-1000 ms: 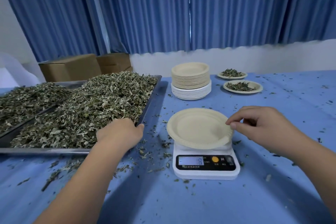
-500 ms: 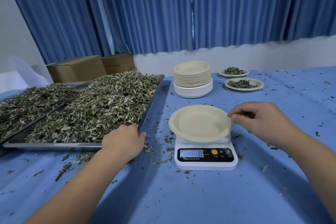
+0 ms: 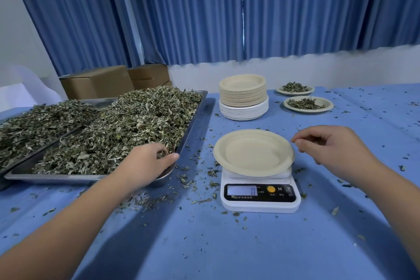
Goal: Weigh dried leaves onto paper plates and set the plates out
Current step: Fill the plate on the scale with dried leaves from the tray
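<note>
An empty beige paper plate (image 3: 252,152) sits on a white digital scale (image 3: 259,198) whose display reads 0. My right hand (image 3: 329,148) hovers just off the plate's right rim, fingers loosely curled and holding nothing. My left hand (image 3: 145,163) is at the near right corner of a metal tray (image 3: 192,128), its fingers curled into the heap of dried leaves (image 3: 118,129). Two filled plates (image 3: 308,103) (image 3: 295,88) stand at the back right.
A stack of beige and white paper plates (image 3: 243,98) stands behind the scale. A second tray of leaves (image 3: 34,120) lies at the far left, with cardboard boxes (image 3: 97,85) behind it. Leaf crumbs litter the blue tablecloth (image 3: 227,245).
My right hand has let go of the plate's rim and moved slightly right. My left hand has dug its fingers into the leaves at the tray corner. The scale reading went from 18 to 0.
</note>
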The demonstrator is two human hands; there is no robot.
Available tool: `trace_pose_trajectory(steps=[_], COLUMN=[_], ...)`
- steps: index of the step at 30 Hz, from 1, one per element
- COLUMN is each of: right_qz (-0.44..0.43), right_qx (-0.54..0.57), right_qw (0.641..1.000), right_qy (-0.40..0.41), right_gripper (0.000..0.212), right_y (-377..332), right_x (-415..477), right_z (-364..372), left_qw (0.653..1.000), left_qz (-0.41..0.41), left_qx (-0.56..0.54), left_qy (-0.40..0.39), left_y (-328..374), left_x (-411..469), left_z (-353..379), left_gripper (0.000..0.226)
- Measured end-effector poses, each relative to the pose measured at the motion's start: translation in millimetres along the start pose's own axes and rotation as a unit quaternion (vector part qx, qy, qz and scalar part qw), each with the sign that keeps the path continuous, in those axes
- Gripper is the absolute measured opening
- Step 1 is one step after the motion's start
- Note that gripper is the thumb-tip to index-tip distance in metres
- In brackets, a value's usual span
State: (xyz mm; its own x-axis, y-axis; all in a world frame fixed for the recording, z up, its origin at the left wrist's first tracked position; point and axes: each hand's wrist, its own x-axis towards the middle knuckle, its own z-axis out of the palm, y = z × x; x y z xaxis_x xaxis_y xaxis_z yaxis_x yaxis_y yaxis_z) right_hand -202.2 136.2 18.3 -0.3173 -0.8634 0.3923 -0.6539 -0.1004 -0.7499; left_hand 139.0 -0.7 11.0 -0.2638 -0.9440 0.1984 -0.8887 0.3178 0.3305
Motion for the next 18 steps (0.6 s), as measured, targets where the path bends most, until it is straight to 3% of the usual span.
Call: trace_pose_trajectory(steps=[8, 18], right_qz=[0.016, 0.029], right_qx=[-0.004, 0.001], right_qw=[1.0, 0.999], right_qy=[0.014, 0.012], right_gripper=[0.026, 0.021], right_y=[-1, -2], right_x=[1, 2], right_z=[1, 3], left_qw=[0.999, 0.972], left_qz=[0.002, 0.119], left_qx=[-0.049, -0.145], left_qy=[0.024, 0.142], left_y=[1, 99], left_x=[19, 33], left_z=[-18, -39], left_gripper=[0.042, 0.033])
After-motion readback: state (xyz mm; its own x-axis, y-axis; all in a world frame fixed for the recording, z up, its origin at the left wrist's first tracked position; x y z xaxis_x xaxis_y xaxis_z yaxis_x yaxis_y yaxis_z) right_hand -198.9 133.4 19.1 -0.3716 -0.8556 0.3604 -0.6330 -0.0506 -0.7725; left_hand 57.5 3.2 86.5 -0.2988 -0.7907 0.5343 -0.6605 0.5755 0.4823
